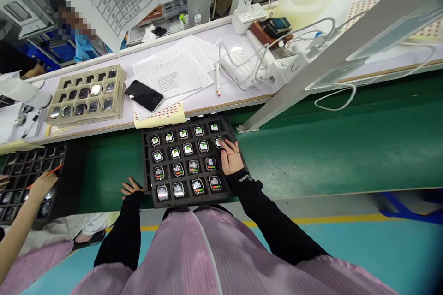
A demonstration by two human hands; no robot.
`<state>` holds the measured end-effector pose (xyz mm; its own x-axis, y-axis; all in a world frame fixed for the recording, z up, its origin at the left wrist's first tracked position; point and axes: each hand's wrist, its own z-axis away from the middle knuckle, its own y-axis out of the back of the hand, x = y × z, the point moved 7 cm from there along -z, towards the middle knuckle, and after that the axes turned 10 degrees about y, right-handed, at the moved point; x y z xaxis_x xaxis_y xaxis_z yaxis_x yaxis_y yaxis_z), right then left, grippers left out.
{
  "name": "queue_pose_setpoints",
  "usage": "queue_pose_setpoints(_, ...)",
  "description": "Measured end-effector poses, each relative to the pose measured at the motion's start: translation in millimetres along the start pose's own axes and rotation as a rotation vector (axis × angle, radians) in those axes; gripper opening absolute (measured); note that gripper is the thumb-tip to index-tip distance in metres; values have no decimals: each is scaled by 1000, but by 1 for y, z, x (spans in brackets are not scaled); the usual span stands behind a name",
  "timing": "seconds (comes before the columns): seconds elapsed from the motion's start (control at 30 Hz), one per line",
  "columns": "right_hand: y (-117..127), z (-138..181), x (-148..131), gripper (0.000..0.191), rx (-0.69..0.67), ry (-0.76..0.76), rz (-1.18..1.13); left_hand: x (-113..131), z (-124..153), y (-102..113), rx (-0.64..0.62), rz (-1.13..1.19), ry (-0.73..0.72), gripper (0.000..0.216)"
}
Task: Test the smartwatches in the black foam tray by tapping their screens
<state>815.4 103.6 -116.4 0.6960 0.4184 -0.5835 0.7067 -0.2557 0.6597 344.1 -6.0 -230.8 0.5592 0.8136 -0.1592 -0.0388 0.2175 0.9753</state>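
A black foam tray (168, 177) lies in front of me, its compartments holding rows of square smartwatches. Screens in the back two rows show white and green; several in the front rows show dark faces with coloured marks. My right hand (231, 157) is over the tray's right side, fingers stretched out, one fingertip on the screen of a smartwatch (218, 140) in the second row from the back. To the left of the tray, my left hand (131, 188) rests on the green bench with its fingers spread, holding nothing.
A co-worker's hand (43, 186) with an orange stick is over another black tray (69, 179) at left. The shelf behind holds a beige tray of watches (119, 97), a phone (144, 95), papers (194, 62) and a power strip (238, 69). A slanted metal post (277, 101) stands at right.
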Motion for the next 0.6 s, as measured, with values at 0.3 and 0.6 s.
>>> queue_pose_setpoints(0.3,-6,3,-2,45,-72,-2,41,4,2,7,-67,-10,13,85)
queue_pose_setpoints(0.6,-2,3,3,48,4,-51,17,8,1,13,-138,-16,17,90)
